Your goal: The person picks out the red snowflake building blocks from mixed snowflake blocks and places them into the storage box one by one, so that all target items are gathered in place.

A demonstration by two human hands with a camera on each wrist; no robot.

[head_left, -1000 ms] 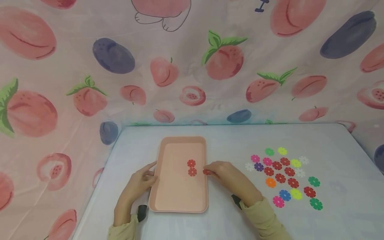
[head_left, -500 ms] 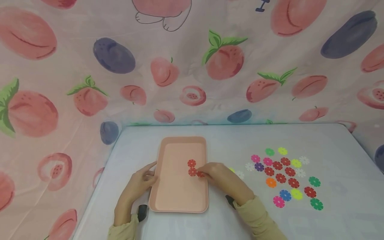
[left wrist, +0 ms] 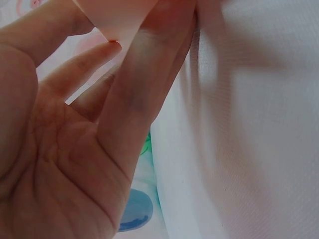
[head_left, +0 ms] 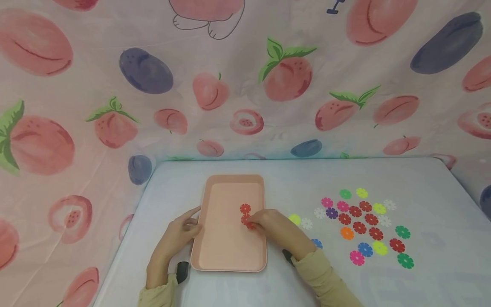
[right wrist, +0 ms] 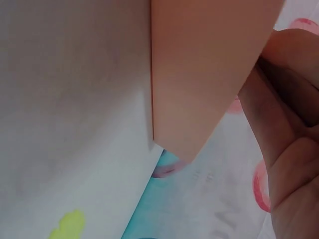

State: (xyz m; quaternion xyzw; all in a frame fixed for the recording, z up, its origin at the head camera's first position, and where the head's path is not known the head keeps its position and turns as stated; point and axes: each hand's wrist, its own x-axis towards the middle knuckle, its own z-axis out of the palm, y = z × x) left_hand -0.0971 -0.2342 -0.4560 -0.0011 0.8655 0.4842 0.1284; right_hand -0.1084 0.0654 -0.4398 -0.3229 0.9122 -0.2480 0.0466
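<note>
In the head view, a pink tray [head_left: 218, 251] lies on the white-covered table. My left hand [head_left: 177, 236] touches its left side with fairly straight fingers; in the left wrist view the fingers [left wrist: 137, 84] lie along the tray wall [left wrist: 119, 17]. Over the tray's right half, my right hand [head_left: 274, 228] pinches a red snowflake disc [head_left: 251, 227]. That disc sits close against a second red disc [head_left: 244, 219], partly covered by fingertips. A third red disc [head_left: 245, 209] lies just beyond. In the right wrist view the tray wall [right wrist: 204, 64] hides my right fingertips.
To the right, several snowflake discs in mixed colours, among them an orange disc [head_left: 347, 233], lie loose on the table. A yellow disc [head_left: 294, 219], a white disc [head_left: 306, 224] and a blue disc [head_left: 316, 243] lie nearer my right forearm. Fruit-print cloth [head_left: 245, 85] stands behind.
My right hand has moved left from the tray's right rim, bringing the pinched red disc up to the other two. Discs formerly hidden behind the forearm now show. My left hand stays put.
</note>
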